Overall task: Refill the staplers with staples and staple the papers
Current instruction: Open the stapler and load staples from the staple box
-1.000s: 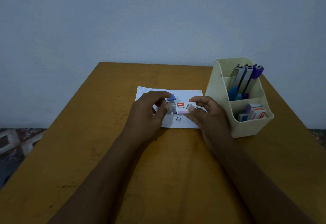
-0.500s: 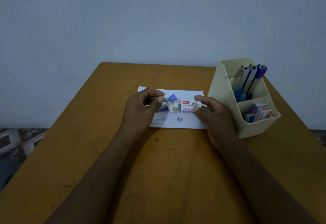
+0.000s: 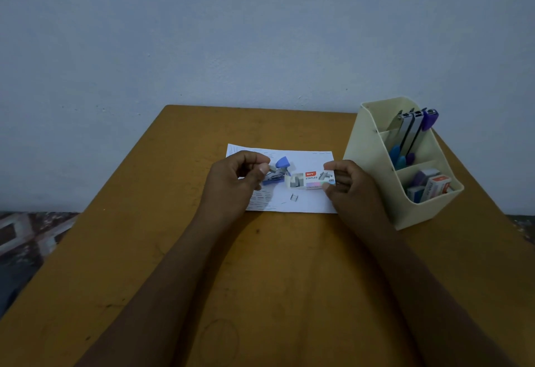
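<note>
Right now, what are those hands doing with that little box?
A person is refilling a stapler. The right hand holds a small box of staples open above the sheet of paper. The left hand pinches a strip of staples next to the open blue stapler. A few loose staples lie on the paper. More staplers and staple boxes wait in the cream desk organizer at the right.

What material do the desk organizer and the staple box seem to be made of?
The desk organizer looks like matte cream plastic: smooth moulded walls, rounded corners, built-in dividers. The staple box, held by the right hand, seems to be thin printed cardboard: flat folded faces, an open end flap, a red label.
</note>
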### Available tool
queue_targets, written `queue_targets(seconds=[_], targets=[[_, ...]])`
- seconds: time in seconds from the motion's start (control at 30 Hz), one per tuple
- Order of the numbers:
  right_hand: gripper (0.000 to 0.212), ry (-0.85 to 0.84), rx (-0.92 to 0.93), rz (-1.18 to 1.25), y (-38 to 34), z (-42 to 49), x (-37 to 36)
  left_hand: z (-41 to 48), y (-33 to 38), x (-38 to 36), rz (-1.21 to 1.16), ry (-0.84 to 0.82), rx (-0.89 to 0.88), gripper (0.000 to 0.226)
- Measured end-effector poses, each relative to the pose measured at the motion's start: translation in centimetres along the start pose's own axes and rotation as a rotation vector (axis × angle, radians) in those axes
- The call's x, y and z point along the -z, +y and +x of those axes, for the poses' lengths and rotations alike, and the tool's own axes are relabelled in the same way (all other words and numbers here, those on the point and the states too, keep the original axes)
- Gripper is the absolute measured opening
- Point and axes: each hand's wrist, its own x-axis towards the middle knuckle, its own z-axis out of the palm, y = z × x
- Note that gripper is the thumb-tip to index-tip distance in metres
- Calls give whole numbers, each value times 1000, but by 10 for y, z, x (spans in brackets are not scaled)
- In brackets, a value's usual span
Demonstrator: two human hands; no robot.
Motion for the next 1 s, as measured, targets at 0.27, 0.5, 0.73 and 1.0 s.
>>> queue_targets(seconds=[0.27, 0.5, 0.73, 1.0], targets=[[33, -34, 189, -456, 1, -4, -10, -1, 2, -1, -22, -57, 10, 13], [39, -57, 400, -359, -10, -11, -20, -4, 1, -8, 55, -132, -10, 13], [28, -75, 436, -274, -10, -9, -22, -5, 4, -9, 48, -176, -18, 14], [29, -70, 417, -270, -10, -10, -22, -5, 2, -11, 65, -187, -37, 13]])
